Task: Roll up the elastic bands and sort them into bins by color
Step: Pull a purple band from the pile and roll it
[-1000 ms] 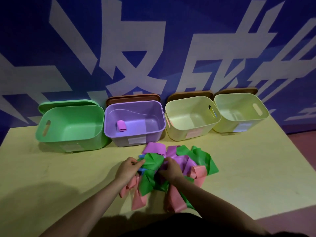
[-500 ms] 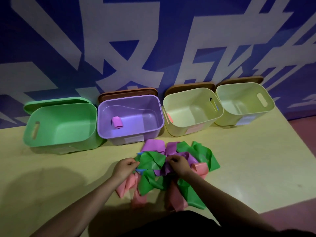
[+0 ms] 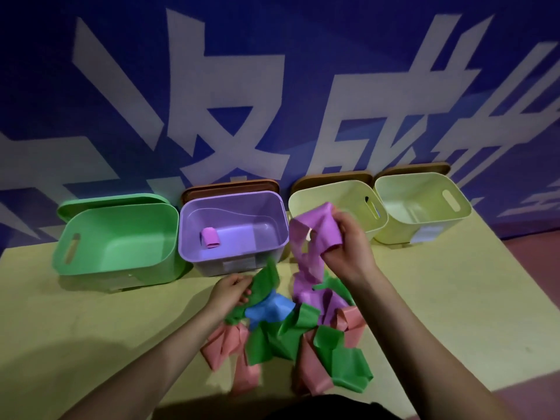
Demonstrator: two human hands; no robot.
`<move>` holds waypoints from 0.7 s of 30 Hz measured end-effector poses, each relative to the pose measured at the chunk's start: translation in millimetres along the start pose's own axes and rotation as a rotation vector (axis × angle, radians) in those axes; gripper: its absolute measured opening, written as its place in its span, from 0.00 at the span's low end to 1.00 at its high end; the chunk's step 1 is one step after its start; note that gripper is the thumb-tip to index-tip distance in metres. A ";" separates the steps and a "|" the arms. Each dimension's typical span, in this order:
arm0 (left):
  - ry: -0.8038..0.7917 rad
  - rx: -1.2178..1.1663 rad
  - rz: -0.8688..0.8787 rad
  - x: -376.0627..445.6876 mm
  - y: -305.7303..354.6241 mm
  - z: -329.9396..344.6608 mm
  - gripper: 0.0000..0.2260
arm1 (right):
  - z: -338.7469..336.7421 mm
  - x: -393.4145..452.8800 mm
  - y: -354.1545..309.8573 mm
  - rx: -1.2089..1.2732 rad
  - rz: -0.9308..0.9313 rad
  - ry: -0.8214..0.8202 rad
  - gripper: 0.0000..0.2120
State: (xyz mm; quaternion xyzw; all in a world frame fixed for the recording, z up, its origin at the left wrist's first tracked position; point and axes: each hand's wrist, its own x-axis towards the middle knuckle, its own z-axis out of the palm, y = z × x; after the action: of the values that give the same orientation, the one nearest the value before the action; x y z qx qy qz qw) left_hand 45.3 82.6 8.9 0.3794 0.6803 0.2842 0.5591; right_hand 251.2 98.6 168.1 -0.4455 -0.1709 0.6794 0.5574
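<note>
Head view: the right hand (image 3: 348, 247) held one end of a long purple elastic band (image 3: 315, 237) up above the heap, closed around it.
Its free length hung down and toward the person, its long axis running from the raised hand to the tangled pile of green, pink, blue and purple bands (image 3: 291, 331) on the pale yellow counter (image 3: 121, 328), where the lower end seemed caught. The left hand (image 3: 231, 291) sat low at the pile's left edge, fingers pinched on a crumpled green elastic band (image 3: 265, 280), and was the nearer hand to that trailing end. The translucent purple plastic bin (image 3: 272, 247), holding one rolled purple band (image 3: 210, 237), stood just left of the raised hand, nearer to it than the green plastic bin (image 3: 121, 259).
</note>
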 end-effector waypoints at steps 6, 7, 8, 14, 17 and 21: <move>0.067 -0.248 0.091 -34.0 40.0 -8.9 0.11 | 31.1 -25.3 -14.7 0.076 -0.070 -0.213 0.09; 0.082 -0.301 0.119 -41.8 48.7 -10.1 0.12 | 32.8 -27.6 -15.6 0.019 -0.110 -0.253 0.10; 0.088 -0.347 0.151 -49.4 57.0 -10.8 0.13 | 34.7 -31.4 -16.4 -0.028 -0.140 -0.294 0.10; -0.005 -0.439 0.269 -103.8 100.6 2.2 0.19 | 35.6 -44.9 4.2 -0.109 -0.172 -0.396 0.09; 0.019 -0.425 0.311 -115.0 103.7 9.6 0.17 | 35.6 -44.5 21.9 -0.095 -0.154 -0.354 0.12; -0.054 -0.537 0.278 -117.7 106.1 7.8 0.17 | 36.3 -43.2 36.4 -0.072 -0.175 -0.273 0.17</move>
State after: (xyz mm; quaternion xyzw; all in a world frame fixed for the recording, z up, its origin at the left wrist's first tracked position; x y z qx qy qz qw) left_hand 84.3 42.6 157.4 0.3150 0.5071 0.5175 0.6131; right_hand 199.4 57.2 179.3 -0.3521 -0.3073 0.6761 0.5697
